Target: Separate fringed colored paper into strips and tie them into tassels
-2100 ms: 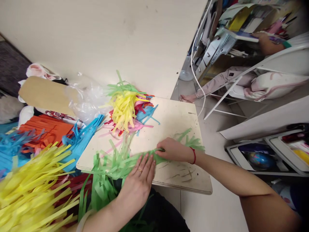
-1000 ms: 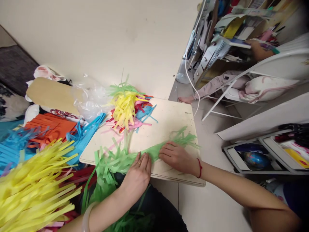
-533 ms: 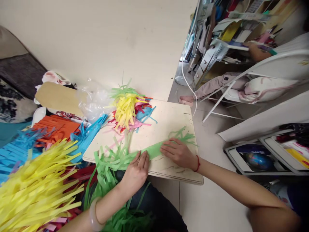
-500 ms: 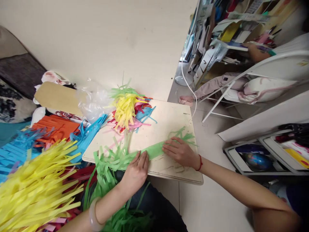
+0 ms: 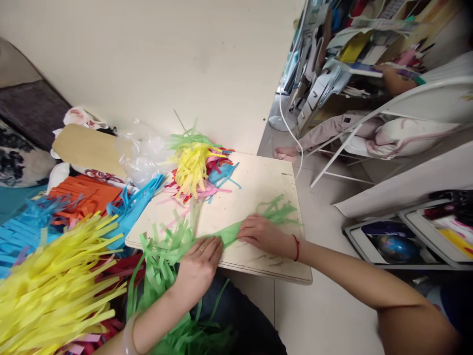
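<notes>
We take the pale board as our dial, twelve at its far edge. The green paper strip lies along the near side, running from eight o'clock to three, with cut fringe at both ends; the left end spills over the near edge onto dark-clothed legs.

Left hand, seven o'clock: we see fingers straight and close together, laid flat on the strip, gripping nothing.

Right hand, four o'clock, red cord at the wrist: fingers slightly bent, tips on the strip. Thumb hidden; we cannot tell whether the paper is pinched.

At eleven we note a mixed bundle, yellow uppermost, with green, pink, red and blue around it. Off the board: yellow fringe at eight, orange strips at nine, clear plastic at ten.
</notes>
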Demonstrator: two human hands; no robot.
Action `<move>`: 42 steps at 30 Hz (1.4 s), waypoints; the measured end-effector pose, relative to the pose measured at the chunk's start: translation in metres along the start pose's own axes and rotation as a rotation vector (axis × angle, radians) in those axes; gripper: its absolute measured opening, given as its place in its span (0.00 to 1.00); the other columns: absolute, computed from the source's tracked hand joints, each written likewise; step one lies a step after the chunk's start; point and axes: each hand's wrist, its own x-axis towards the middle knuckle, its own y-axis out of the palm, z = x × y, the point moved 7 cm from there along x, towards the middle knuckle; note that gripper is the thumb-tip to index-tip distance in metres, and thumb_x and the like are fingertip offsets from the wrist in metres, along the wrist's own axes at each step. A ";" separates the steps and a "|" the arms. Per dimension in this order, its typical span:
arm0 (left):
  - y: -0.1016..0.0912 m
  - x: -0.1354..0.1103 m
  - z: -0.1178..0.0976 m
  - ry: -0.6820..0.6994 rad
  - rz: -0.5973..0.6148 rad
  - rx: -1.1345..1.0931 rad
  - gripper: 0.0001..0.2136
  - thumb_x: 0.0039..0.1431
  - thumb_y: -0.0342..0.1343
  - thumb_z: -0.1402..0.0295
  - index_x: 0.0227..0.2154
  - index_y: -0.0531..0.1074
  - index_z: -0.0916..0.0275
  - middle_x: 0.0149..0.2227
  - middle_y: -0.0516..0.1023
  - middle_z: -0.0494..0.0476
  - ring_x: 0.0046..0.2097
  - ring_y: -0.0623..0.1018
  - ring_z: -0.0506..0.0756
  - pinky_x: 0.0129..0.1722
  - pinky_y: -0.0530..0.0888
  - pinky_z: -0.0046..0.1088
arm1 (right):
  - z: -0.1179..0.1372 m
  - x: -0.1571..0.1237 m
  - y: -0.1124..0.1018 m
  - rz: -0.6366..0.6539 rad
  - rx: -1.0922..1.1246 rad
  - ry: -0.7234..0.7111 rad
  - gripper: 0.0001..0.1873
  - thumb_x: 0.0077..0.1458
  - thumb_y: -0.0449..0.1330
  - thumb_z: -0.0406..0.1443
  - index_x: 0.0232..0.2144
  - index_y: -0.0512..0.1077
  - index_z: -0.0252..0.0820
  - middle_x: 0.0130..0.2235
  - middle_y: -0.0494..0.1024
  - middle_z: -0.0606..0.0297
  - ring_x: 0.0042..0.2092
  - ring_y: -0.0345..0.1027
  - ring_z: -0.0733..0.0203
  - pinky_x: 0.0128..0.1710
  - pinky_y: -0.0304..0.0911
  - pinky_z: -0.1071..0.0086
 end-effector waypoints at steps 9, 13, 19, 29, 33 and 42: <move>0.000 -0.006 0.046 -0.364 0.074 -0.319 0.09 0.62 0.52 0.67 0.30 0.75 0.62 0.35 0.77 0.56 0.38 0.76 0.56 0.39 0.73 0.36 | -0.019 0.025 0.004 0.220 0.004 0.280 0.14 0.63 0.54 0.37 0.30 0.74 0.36 0.34 0.78 0.60 0.37 0.69 0.62 0.40 0.55 0.68; 0.009 -0.006 0.053 -0.460 0.143 -0.355 0.11 0.63 0.50 0.67 0.28 0.73 0.64 0.35 0.73 0.59 0.36 0.75 0.56 0.36 0.73 0.34 | -0.021 0.028 0.007 0.217 -0.136 0.361 0.14 0.63 0.54 0.40 0.31 0.73 0.37 0.34 0.79 0.60 0.37 0.70 0.60 0.37 0.53 0.68; 0.015 -0.004 0.056 -0.448 0.170 -0.315 0.12 0.63 0.47 0.67 0.27 0.69 0.64 0.33 0.69 0.59 0.34 0.74 0.55 0.35 0.73 0.32 | -0.026 0.027 0.009 0.198 -0.203 0.417 0.16 0.64 0.52 0.41 0.31 0.72 0.38 0.34 0.78 0.61 0.35 0.70 0.60 0.37 0.52 0.68; 0.005 0.011 0.030 -0.221 0.231 0.016 0.15 0.61 0.42 0.76 0.46 0.69 0.68 0.46 0.74 0.67 0.48 0.75 0.61 0.47 0.73 0.41 | -0.024 0.027 0.016 0.164 -0.254 0.366 0.14 0.64 0.53 0.40 0.31 0.70 0.37 0.34 0.78 0.59 0.36 0.71 0.58 0.38 0.53 0.66; 0.013 0.007 -0.007 -0.025 0.208 0.012 0.20 0.64 0.41 0.72 0.56 0.63 0.72 0.60 0.66 0.70 0.62 0.64 0.62 0.62 0.59 0.46 | -0.018 0.026 0.007 0.080 -0.279 0.334 0.12 0.62 0.55 0.39 0.32 0.71 0.36 0.33 0.78 0.58 0.37 0.71 0.58 0.40 0.57 0.64; 0.020 -0.006 -0.008 -0.057 0.294 -0.070 0.24 0.64 0.46 0.63 0.59 0.60 0.72 0.61 0.64 0.70 0.64 0.62 0.64 0.63 0.56 0.54 | 0.037 -0.018 0.018 -0.065 -0.278 -0.050 0.23 0.65 0.45 0.36 0.60 0.59 0.30 0.63 0.62 0.55 0.65 0.50 0.55 0.63 0.46 0.52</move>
